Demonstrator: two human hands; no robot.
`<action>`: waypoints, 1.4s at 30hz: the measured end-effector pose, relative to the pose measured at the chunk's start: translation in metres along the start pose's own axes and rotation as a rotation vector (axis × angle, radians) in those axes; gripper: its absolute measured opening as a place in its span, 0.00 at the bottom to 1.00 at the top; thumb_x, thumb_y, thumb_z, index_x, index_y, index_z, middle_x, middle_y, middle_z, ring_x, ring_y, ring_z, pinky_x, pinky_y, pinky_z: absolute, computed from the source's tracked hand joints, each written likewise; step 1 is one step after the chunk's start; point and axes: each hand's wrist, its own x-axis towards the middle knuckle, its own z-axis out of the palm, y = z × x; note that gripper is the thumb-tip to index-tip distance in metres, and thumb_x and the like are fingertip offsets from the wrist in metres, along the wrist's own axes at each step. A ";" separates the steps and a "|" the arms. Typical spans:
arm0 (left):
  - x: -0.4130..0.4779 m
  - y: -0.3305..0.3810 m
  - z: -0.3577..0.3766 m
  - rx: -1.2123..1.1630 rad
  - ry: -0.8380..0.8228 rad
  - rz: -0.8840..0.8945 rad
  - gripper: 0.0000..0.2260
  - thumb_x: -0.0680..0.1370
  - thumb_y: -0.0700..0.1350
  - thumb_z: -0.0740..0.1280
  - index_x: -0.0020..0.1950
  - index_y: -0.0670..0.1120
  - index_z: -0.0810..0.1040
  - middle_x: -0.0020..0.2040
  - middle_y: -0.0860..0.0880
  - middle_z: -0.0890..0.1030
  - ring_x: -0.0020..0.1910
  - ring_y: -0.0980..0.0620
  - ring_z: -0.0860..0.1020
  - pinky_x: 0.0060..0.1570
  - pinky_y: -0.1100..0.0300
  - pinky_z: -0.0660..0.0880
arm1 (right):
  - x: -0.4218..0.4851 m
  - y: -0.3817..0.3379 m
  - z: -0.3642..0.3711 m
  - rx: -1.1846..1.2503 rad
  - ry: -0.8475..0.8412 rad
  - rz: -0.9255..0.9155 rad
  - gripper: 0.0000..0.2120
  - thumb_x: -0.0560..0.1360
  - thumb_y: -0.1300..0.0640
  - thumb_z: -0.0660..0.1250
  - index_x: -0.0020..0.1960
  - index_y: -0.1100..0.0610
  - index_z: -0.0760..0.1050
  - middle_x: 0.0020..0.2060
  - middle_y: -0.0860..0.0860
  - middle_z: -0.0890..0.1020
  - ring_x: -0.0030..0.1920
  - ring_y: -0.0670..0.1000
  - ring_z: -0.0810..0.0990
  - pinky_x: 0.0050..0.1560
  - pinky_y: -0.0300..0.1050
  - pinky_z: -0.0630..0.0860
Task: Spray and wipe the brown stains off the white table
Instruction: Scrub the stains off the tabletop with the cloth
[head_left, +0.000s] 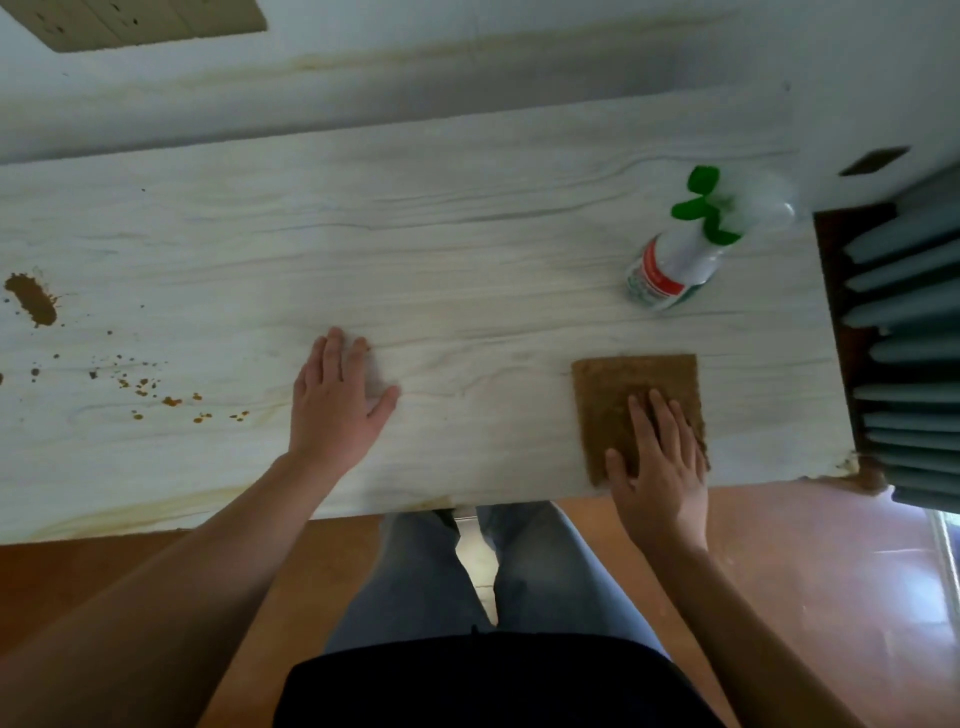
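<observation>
Brown stains (31, 299) are seen at the far left of the white table (415, 218), a large elongated blot near the left edge and a trail of smaller specks (171, 401) scattered toward the middle, well apart from both hands. The left hand (335, 402) is laid flat and open on bare tabletop just right of the last specks, holding nothing; it is judged to be placed there as a brace for the body while the other arm works. The right hand (657, 462) is spread open, palm down, over the near corner of a brown cloth (636, 405), which lies flat near the front edge of the table; the cloth is pressed rather than gripped, a hold suited to sliding it across the surface. A spray bottle (675, 249) with a green trigger stands untouched behind the cloth, toward the right end of the table, within reach of the right hand. Since the stains look dry and unsmeared, it is judged that little or none of the cleaning has been done on that side. The bottle or the cloth would have to be carried well across to the left, and a reach over the left arm might be awkward.
</observation>
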 end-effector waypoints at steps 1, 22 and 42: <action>0.000 0.000 0.001 -0.001 -0.003 -0.001 0.33 0.80 0.62 0.62 0.79 0.45 0.61 0.82 0.39 0.57 0.81 0.38 0.55 0.74 0.39 0.62 | 0.004 0.011 -0.005 -0.004 0.003 0.020 0.33 0.78 0.49 0.68 0.79 0.51 0.60 0.79 0.51 0.59 0.79 0.56 0.55 0.77 0.61 0.58; 0.008 -0.062 -0.030 -0.082 0.060 0.203 0.29 0.82 0.61 0.56 0.79 0.48 0.60 0.81 0.43 0.59 0.79 0.41 0.59 0.74 0.41 0.63 | -0.005 -0.143 0.060 0.049 0.036 -0.233 0.31 0.78 0.47 0.62 0.79 0.52 0.61 0.80 0.53 0.58 0.81 0.55 0.50 0.79 0.57 0.47; 0.060 -0.164 -0.026 0.062 0.017 0.290 0.31 0.82 0.62 0.56 0.81 0.49 0.58 0.83 0.42 0.55 0.81 0.40 0.53 0.76 0.43 0.57 | 0.133 -0.333 0.075 -0.025 -0.023 0.022 0.32 0.81 0.47 0.58 0.82 0.51 0.51 0.82 0.53 0.49 0.81 0.57 0.44 0.79 0.56 0.42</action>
